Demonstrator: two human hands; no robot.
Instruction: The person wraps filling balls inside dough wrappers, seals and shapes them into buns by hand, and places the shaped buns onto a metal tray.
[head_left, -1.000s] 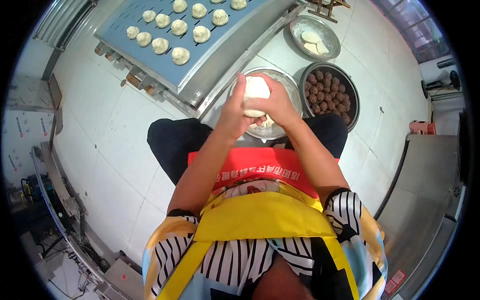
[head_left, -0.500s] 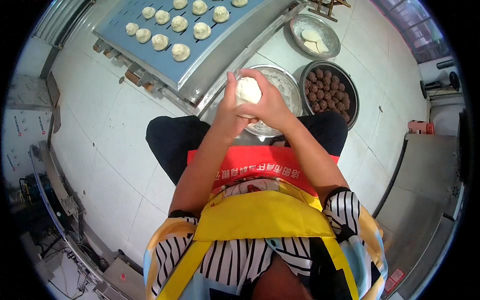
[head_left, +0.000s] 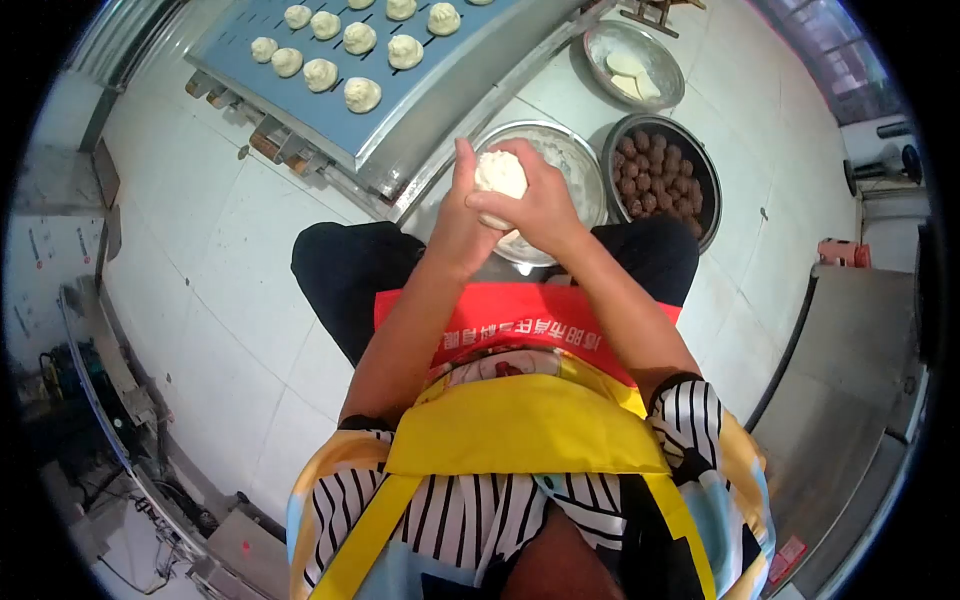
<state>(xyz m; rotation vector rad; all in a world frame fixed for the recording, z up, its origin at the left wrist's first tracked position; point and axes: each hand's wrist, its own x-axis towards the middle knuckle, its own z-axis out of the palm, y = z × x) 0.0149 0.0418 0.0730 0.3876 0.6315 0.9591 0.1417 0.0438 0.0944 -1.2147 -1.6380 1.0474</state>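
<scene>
Between my two hands is a pale, rounded dough ball [head_left: 500, 174], its lumpy top facing up. My left hand [head_left: 460, 218] cups it from the left, with the thumb pointing up along its side. My right hand [head_left: 546, 204] wraps round it from the right, and that thumb lies across its lower front. The underside of the dough is mostly hidden by my fingers. Below and behind my hands stands a wide metal bowl [head_left: 590, 172] with whitish, floury smears inside.
Several dough buns [head_left: 362, 95] sit in rows on a blue slotted surface [head_left: 330, 125] with a metal edge, at upper left. To the right, a dark-rimmed bowl [head_left: 713, 190] holds several brown balls [head_left: 650, 170]. Beyond it, another metal bowl [head_left: 672, 75] contains flat dough pieces [head_left: 632, 75].
My right thumb has shifted across the front of the dough, and more of its rough top shows. Both hands stay round it in nearly the same place.
</scene>
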